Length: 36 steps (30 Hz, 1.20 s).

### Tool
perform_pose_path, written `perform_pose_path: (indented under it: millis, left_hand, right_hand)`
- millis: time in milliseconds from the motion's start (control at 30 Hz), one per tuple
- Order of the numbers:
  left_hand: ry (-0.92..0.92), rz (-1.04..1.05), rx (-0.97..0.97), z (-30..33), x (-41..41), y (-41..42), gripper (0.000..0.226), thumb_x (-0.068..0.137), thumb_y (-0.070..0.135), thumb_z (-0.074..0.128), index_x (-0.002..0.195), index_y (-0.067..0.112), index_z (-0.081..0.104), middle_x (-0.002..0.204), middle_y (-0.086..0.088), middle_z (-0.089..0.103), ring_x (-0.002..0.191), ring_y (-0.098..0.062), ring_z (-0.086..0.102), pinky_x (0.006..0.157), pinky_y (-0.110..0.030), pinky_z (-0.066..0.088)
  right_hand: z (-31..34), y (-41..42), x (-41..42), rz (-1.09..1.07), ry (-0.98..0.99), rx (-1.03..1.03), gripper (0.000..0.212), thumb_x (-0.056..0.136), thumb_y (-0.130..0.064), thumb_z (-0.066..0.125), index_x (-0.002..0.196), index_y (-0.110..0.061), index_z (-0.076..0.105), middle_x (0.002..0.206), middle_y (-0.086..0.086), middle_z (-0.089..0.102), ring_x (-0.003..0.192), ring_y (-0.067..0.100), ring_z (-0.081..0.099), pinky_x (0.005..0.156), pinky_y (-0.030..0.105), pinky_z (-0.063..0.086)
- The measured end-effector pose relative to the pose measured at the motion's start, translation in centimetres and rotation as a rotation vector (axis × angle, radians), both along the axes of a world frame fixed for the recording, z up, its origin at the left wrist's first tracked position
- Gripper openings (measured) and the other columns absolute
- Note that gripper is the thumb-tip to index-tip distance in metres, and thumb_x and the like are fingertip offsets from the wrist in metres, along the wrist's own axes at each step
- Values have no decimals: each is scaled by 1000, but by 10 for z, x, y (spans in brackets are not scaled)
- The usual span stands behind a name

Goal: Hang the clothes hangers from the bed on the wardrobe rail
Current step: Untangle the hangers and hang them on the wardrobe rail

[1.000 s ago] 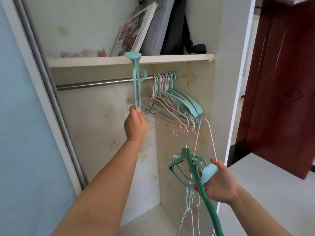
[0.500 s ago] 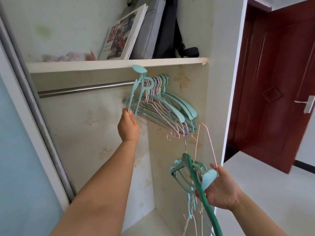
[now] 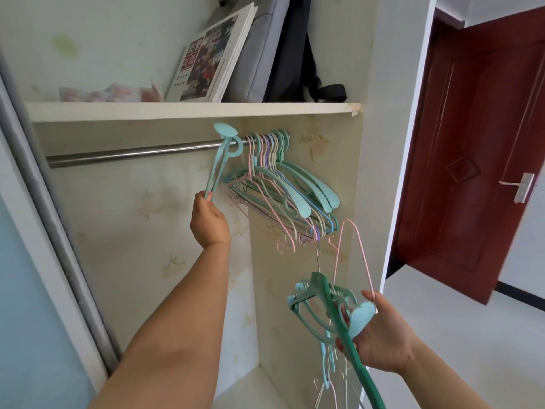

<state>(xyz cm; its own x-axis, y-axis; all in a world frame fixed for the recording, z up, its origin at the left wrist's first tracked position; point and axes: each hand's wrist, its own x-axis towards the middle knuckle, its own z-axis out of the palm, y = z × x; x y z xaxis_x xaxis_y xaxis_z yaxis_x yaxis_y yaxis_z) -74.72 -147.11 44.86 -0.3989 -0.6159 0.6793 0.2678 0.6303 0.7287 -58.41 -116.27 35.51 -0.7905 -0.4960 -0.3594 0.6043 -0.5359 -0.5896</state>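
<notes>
A steel wardrobe rail (image 3: 132, 153) runs under the shelf. Several teal, pink and purple hangers (image 3: 280, 187) hang bunched at its right end. My left hand (image 3: 209, 221) is raised and pinches the lower end of a light teal hanger (image 3: 219, 163); its hook curls around the rail just left of the bunch. Lower right, my right hand (image 3: 383, 338) grips a bundle of hangers (image 3: 327, 308): teal plastic ones, a dark green one and a pink wire one sticking up.
The shelf (image 3: 177, 110) above the rail carries a leaning book (image 3: 206, 57) and a grey backpack (image 3: 277, 45). The wardrobe's white side panel (image 3: 392, 143) stands right of the bunch. A dark red door (image 3: 477, 143) is open at the right. A sliding door frame (image 3: 53, 231) borders the left.
My left hand has brought the light teal hanger's hook onto the rail beside the bunch and tilted its body left. The right hand keeps its bundle in about the same place.
</notes>
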Motion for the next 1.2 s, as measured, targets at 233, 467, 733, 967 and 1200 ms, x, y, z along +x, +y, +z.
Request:
perform_pose_path:
  millis: [233, 467, 733, 967, 1200]
  left_hand:
    - [-210, -54, -76, -27, -17, 2, 25, 101, 18, 40, 115, 8, 57, 115, -8, 67, 100, -35, 63, 74, -41, 49]
    - [-387, -166, 103, -21, -15, 12, 31, 101, 25, 40, 110, 3, 59, 110, -17, 64, 102, -38, 59, 78, -36, 44]
    - [-192, -588, 712, -25, 4, 17, 45, 102, 47, 32, 78, 11, 47, 71, -1, 46, 68, -22, 50, 67, -27, 45]
    - [30, -597, 703, -14, 23, 19, 43, 104, 36, 29, 74, 13, 47, 65, -3, 47, 61, -16, 48, 69, -24, 44]
    - [101, -680, 976, 24, 11, 6, 42, 103, 42, 33, 72, 16, 42, 70, -1, 49, 51, -13, 41, 57, -21, 42]
  right_hand:
    - [2, 2, 1, 9, -16, -18, 64, 83, -55, 43, 99, 3, 65, 87, 21, 65, 71, 36, 63, 67, 42, 55]
    - [-1, 5, 0, -4, -32, -24, 63, 83, -54, 44, 102, 2, 65, 92, 20, 64, 74, 34, 62, 71, 41, 52]
    - [-5, 3, -1, 13, -45, -12, 63, 80, -54, 48, 99, 3, 66, 92, 20, 63, 74, 33, 61, 71, 39, 50]
    - [-5, -1, 1, 32, -63, 1, 65, 81, -55, 45, 97, 5, 67, 90, 22, 62, 71, 34, 61, 70, 40, 51]
    - [-3, -3, 2, 29, -78, 27, 60, 78, -52, 52, 98, 3, 66, 94, 20, 60, 73, 33, 58, 71, 39, 48]
